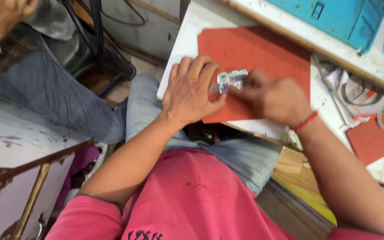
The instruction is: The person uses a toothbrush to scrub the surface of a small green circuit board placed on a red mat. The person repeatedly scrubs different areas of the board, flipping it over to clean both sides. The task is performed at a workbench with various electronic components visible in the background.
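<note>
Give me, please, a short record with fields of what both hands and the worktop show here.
left hand: rests on the red mat, fingers at the small circuit board
right hand: pinches the board's right end; blurred
wrist: red thread band
worktop: white, mat on top
right side: coiled cables, second red mat

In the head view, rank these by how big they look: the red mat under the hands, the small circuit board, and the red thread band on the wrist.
Largest to smallest:
1. Red mat, partly covered by both hands.
2. Small circuit board, pinched between the left hand and right hand.
3. Red thread band, a thin strip; blur makes its gap to the board unsure.
</note>
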